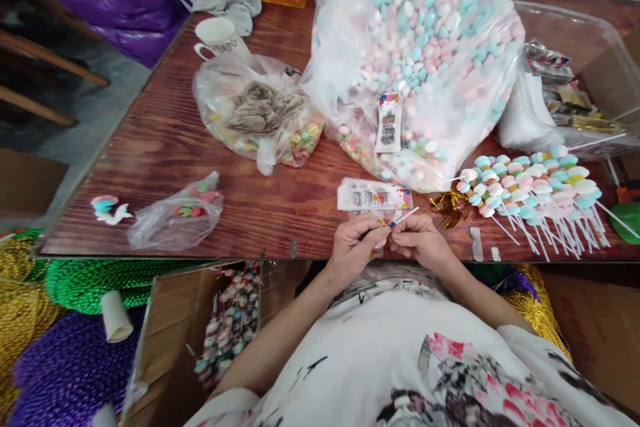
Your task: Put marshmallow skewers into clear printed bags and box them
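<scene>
At the table's front edge my left hand (356, 245) and my right hand (420, 240) meet, fingers pinched together. Between them is a small wrapped item with a white stick (404, 216) pointing up to the right; most of it is hidden by my fingers. Just beyond lies a stack of printed plastic sleeves (367, 195). Gold twist ties (453, 207) rest to the right of my right hand. Further right is a pile of pink, white and blue candy skewers (530, 181) with white sticks.
A large bag of pastel candies (425, 33) carries another sleeve stack (389, 123). Left of it are a smaller candy bag (220, 90), a mug (215, 33) and a crumpled bag (175, 217). A clear bin (595, 20) stands right; a cardboard box (173, 327) sits below.
</scene>
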`<action>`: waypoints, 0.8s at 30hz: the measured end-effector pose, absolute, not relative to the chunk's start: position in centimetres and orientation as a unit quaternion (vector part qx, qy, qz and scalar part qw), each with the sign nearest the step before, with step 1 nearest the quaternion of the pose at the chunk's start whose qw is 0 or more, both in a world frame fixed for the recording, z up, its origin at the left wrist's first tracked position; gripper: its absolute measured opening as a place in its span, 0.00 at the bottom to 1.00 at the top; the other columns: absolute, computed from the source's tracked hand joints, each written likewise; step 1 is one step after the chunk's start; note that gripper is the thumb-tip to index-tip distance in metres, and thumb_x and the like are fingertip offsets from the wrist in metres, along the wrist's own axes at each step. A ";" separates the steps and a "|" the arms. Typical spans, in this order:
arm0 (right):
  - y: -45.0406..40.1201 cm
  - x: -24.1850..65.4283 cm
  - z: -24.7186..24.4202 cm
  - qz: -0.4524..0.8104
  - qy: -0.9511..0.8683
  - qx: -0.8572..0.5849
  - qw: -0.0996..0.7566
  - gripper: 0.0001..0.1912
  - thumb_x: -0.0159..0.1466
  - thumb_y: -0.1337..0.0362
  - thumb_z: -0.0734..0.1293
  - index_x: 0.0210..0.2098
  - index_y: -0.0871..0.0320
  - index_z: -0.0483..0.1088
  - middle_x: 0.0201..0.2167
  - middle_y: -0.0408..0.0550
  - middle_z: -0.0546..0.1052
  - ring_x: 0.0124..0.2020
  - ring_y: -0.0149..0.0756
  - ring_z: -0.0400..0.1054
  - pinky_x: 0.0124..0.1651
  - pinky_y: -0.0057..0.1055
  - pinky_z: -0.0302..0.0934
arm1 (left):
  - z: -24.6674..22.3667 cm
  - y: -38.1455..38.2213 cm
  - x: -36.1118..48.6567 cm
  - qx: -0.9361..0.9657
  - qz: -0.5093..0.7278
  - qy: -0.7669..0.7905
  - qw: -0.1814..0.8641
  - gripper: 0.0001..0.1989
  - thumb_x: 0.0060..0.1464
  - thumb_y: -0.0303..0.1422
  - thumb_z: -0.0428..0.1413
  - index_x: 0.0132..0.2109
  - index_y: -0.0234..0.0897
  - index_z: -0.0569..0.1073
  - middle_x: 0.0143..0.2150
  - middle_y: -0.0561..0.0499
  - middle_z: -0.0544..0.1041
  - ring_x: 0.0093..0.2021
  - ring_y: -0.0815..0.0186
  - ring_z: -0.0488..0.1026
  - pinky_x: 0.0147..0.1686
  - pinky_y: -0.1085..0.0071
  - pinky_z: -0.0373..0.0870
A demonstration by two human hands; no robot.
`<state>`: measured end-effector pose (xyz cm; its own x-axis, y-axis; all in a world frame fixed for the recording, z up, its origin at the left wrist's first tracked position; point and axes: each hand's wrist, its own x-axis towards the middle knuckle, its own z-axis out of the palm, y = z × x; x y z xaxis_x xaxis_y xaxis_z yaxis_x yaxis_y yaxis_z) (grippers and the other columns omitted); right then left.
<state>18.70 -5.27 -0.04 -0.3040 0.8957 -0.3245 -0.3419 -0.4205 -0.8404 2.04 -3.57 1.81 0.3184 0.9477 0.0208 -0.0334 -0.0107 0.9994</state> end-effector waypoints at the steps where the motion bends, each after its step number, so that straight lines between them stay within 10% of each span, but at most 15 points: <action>1: -5.2 18.9 -0.2 0.760 -0.313 -0.399 0.406 0.13 0.48 0.57 0.75 0.24 0.59 0.70 0.17 0.40 0.72 0.13 0.22 0.53 0.17 0.23 0.45 | 1.9 -3.6 2.0 0.569 0.418 0.392 0.589 0.13 0.56 0.36 0.59 0.26 0.35 0.76 0.25 0.52 0.72 0.28 0.69 0.67 0.30 0.72 0.64; 6: -5.1 19.9 0.4 0.740 -0.426 -0.407 0.325 0.13 0.51 0.57 0.72 0.22 0.59 0.68 0.14 0.37 0.66 0.13 0.24 0.50 0.17 0.24 0.41 | 2.1 -3.5 1.7 0.586 0.360 0.354 0.634 0.13 0.55 0.35 0.59 0.26 0.33 0.77 0.24 0.52 0.70 0.25 0.71 0.65 0.27 0.73 0.61; 15: -5.4 22.6 3.2 0.053 -0.902 -0.267 0.334 0.14 0.66 0.70 0.55 0.32 0.57 0.70 0.25 0.47 0.72 0.26 0.33 0.62 0.31 0.31 0.57 | 4.1 -2.6 1.3 0.513 0.237 0.334 0.755 0.11 0.46 0.35 0.65 0.23 0.31 0.77 0.20 0.52 0.71 0.20 0.73 0.63 0.21 0.75 0.59; 24: -5.1 22.8 4.0 -0.063 -0.913 -0.059 0.399 0.05 0.62 0.70 0.66 0.32 0.62 0.75 0.27 0.48 0.75 0.23 0.28 0.62 0.25 0.30 0.52 | 2.4 -3.9 1.9 0.324 0.072 0.317 0.888 0.07 0.32 0.28 0.67 0.22 0.29 0.78 0.18 0.52 0.73 0.16 0.75 0.64 0.17 0.79 0.58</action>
